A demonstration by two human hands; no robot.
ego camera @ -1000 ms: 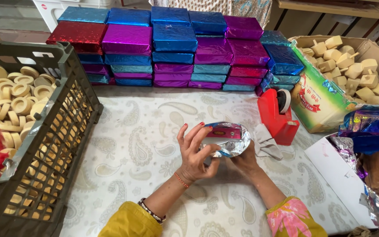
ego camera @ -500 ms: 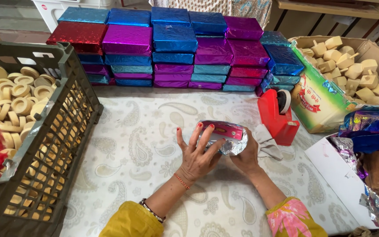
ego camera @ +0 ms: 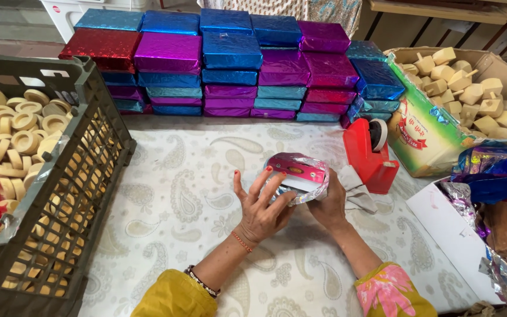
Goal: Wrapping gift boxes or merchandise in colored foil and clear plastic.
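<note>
A small box half wrapped in shiny pink and silver foil (ego camera: 298,175) sits on the patterned tablecloth (ego camera: 183,211) in front of me. My left hand (ego camera: 262,206) presses flat against the near side of the foil, fingers spread. From the right, my right hand (ego camera: 327,202) grips the box's other side, partly hidden behind it. The foil is folded over the top and still loose at the front.
Stacks of foil-wrapped boxes (ego camera: 230,58) in blue, purple and red line the back. A dark plastic crate (ego camera: 83,176) of round wooden rings stands at left. A red tape dispenser (ego camera: 371,149), a carton of wooden tops (ego camera: 476,88) and loose foil sheets (ego camera: 494,170) lie at right.
The box has been tipped up and turned, so its pink face now shows. My left hand has shifted from the top of the foil to its near side.
</note>
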